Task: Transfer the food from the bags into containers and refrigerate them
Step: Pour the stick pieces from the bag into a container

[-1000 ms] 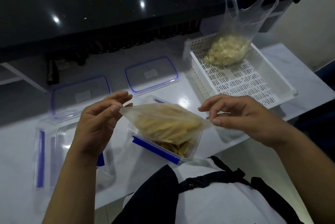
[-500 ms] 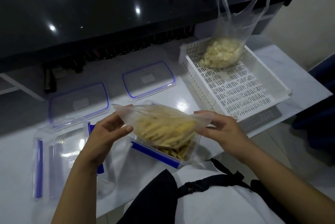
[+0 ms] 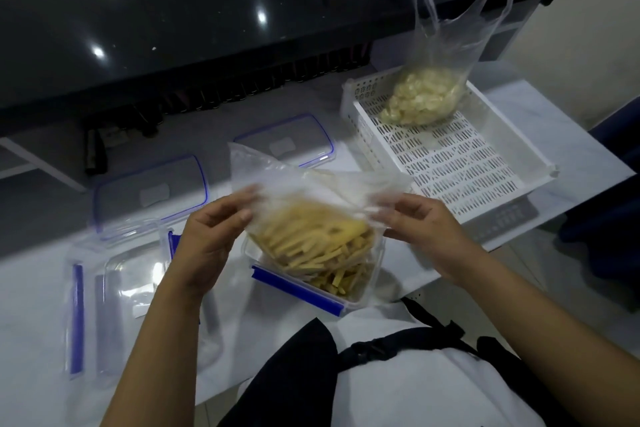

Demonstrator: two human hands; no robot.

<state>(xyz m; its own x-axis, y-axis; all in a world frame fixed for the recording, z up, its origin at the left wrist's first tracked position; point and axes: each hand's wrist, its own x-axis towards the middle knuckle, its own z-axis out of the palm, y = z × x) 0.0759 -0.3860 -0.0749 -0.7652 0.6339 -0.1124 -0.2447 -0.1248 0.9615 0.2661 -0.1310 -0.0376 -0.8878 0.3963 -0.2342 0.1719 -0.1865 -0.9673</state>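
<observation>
A clear plastic bag [image 3: 311, 205] of yellow food sticks hangs tilted over a clear container with blue clips [image 3: 311, 283]. Sticks spill from its lower end into the container, which holds several. My left hand [image 3: 211, 236] pinches the bag's left edge and my right hand [image 3: 415, 229] pinches its right edge. A second clear handled bag [image 3: 446, 56] holding pale food pieces stands in a white perforated tray [image 3: 460, 163] at the back right.
An empty clear container [image 3: 114, 291] with blue clips sits at the left. Two clear blue-rimmed lids lie behind: one lid [image 3: 152, 194] at left, another lid [image 3: 287, 142] in the middle. A black glossy counter [image 3: 242, 11] overhangs the white table's far side.
Both hands have lifted the bag's upper end and tipped it steeper, so more sticks have slid down into the container. The view has shifted slightly.
</observation>
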